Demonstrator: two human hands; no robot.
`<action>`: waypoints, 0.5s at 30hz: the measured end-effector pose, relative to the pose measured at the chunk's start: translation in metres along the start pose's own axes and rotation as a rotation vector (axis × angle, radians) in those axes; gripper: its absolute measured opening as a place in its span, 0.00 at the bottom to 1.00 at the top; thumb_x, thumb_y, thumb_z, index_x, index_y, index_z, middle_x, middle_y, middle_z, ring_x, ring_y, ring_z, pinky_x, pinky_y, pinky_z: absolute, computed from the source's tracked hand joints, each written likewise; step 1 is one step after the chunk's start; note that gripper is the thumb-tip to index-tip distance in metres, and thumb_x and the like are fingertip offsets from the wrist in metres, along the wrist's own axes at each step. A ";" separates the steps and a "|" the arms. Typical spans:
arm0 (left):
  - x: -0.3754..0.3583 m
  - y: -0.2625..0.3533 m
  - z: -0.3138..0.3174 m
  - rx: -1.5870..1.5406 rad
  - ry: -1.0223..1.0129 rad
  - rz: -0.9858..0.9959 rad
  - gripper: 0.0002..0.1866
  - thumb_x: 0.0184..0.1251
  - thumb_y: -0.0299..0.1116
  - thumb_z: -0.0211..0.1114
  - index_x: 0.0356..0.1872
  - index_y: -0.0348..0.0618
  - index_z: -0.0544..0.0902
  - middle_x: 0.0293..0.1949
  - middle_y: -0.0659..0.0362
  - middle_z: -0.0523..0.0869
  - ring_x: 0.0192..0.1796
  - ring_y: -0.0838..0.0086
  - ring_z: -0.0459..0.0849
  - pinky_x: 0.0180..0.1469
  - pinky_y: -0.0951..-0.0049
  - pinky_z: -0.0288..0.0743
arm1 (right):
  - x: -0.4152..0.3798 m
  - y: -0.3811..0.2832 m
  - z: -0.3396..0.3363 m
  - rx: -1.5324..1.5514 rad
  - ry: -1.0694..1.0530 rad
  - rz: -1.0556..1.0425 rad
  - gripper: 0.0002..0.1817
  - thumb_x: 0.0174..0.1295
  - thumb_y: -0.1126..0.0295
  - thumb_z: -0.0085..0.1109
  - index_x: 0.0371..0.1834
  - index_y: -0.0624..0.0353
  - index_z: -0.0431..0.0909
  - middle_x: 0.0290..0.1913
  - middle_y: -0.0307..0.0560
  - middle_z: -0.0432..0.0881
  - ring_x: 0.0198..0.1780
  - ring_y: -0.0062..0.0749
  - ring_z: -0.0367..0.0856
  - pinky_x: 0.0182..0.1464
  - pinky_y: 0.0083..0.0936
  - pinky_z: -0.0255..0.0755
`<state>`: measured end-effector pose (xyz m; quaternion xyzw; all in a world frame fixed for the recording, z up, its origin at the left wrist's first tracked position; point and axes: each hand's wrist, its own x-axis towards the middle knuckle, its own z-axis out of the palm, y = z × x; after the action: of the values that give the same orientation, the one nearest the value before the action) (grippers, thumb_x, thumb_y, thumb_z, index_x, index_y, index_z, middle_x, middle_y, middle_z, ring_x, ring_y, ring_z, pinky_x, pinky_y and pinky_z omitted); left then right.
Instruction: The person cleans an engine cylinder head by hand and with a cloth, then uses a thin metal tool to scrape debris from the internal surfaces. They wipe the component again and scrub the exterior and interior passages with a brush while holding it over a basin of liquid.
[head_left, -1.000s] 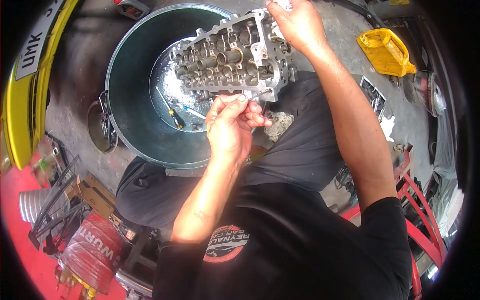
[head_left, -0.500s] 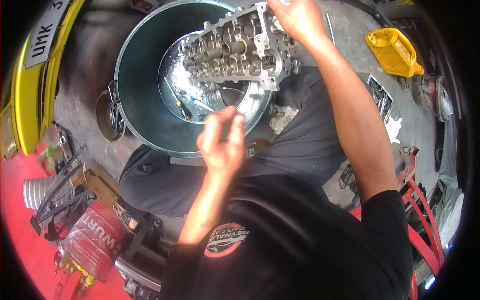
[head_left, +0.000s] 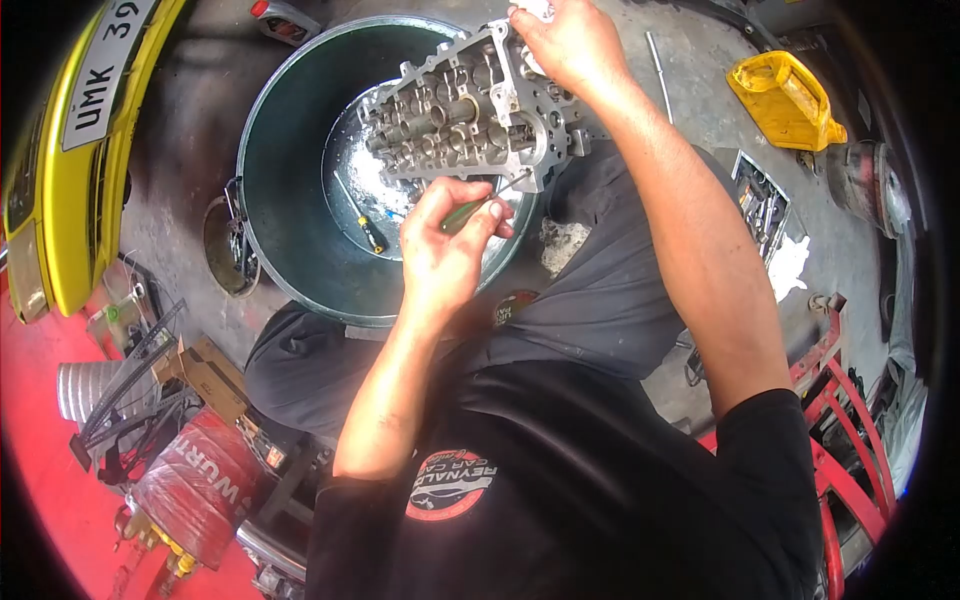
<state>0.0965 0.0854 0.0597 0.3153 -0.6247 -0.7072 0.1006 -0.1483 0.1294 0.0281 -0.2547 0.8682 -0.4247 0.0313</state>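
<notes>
A grey metal cylinder head (head_left: pixel 440 115), full of bores and bolt holes, is held tilted over a large dark green tub (head_left: pixel 262 110). My right hand (head_left: pixel 572 45) grips its upper right end, with a bit of white material by the fingers. My left hand (head_left: pixel 445 235) is closed around the green handle of a slim screwdriver (head_left: pixel 462 215). The thin shaft points up and right, its tip at the lower right corner of the cylinder head. Inside the tub, on the shiny wet bottom, lies another screwdriver (head_left: pixel 371 235) with a yellow and black handle.
A small pail (head_left: pixel 222 255) with tools stands left of the tub. A yellow jug (head_left: pixel 785 100), a metal rod (head_left: pixel 659 75) and a tray of tools (head_left: pixel 760 205) lie to the right. A yellow car bumper (head_left: pixel 75 200) edges the left, and a red metal frame (head_left: pixel 840 430) the lower right.
My left hand has moved up to the lower edge of the cylinder head, and the green-handled screwdriver now shows in it. My right hand keeps its grip. The view has shifted slightly.
</notes>
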 end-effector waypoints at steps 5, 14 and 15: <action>0.022 0.002 -0.009 -0.206 -0.072 -0.137 0.08 0.70 0.21 0.64 0.45 0.31 0.76 0.36 0.46 0.88 0.35 0.65 0.89 0.45 0.61 0.85 | 0.001 -0.002 0.002 -0.001 0.002 0.004 0.15 0.62 0.63 0.62 0.41 0.66 0.79 0.40 0.69 0.84 0.48 0.66 0.83 0.48 0.51 0.77; 0.013 0.003 -0.016 0.785 -0.192 0.757 0.08 0.62 0.21 0.72 0.41 0.34 0.84 0.34 0.54 0.89 0.34 0.65 0.89 0.38 0.67 0.83 | 0.004 -0.001 0.002 -0.043 0.014 -0.055 0.14 0.62 0.63 0.61 0.42 0.64 0.80 0.39 0.67 0.85 0.46 0.65 0.84 0.49 0.51 0.77; 0.014 0.012 -0.013 0.643 -0.176 0.482 0.07 0.63 0.21 0.71 0.41 0.34 0.84 0.34 0.54 0.89 0.34 0.66 0.89 0.38 0.67 0.83 | 0.003 0.001 0.003 -0.047 0.007 -0.051 0.14 0.61 0.63 0.61 0.43 0.64 0.81 0.39 0.67 0.85 0.46 0.65 0.84 0.49 0.51 0.77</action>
<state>0.0906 0.0648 0.0660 0.1137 -0.8760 -0.4566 0.1059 -0.1502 0.1264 0.0263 -0.2760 0.8712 -0.4058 0.0114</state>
